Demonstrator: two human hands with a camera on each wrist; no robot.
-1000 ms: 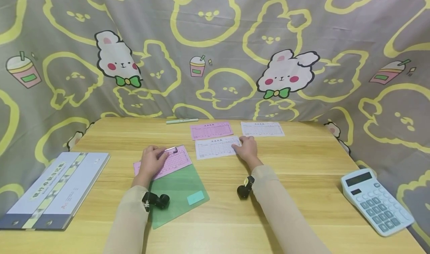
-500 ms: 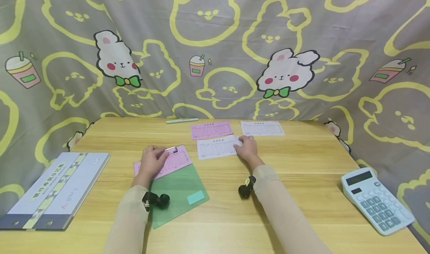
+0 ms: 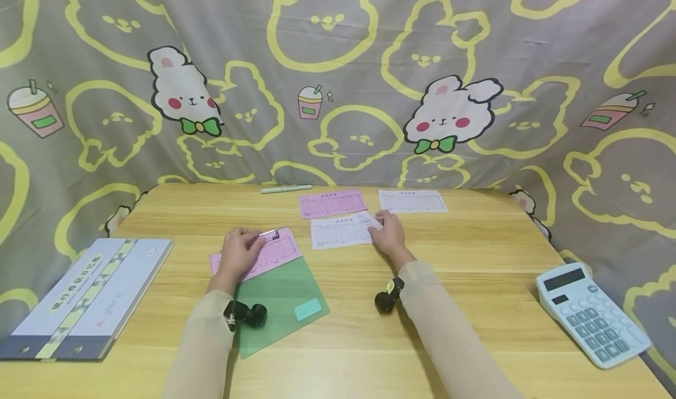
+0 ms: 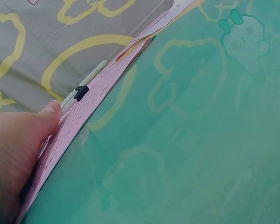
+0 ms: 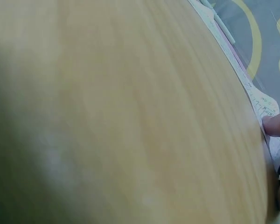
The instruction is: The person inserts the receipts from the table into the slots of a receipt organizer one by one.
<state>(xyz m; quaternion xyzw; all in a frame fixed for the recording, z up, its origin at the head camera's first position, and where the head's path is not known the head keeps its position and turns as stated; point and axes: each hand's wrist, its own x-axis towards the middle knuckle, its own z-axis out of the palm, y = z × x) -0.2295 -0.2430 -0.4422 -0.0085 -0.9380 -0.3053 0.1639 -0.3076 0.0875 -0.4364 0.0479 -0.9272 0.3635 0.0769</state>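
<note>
In the head view a green clipboard lies left of centre with a pink printed slip across its top. My left hand holds the clipboard at its top edge, fingers curled by the metal clip and covering part of it. In the left wrist view the thumb lies along the pink slip below the black end of the clip. My right hand pinches the right edge of a white printed slip. The right wrist view shows the thumb on this slip.
Behind the held slip lie another pink slip and another white slip. A pale green pen lies at the table's back edge. A ledger book is at left, a light blue calculator at right. A patterned curtain stands behind.
The white slip in my right hand has shifted slightly to the right along with that hand. My left hand and the clipboard have stayed in place.
</note>
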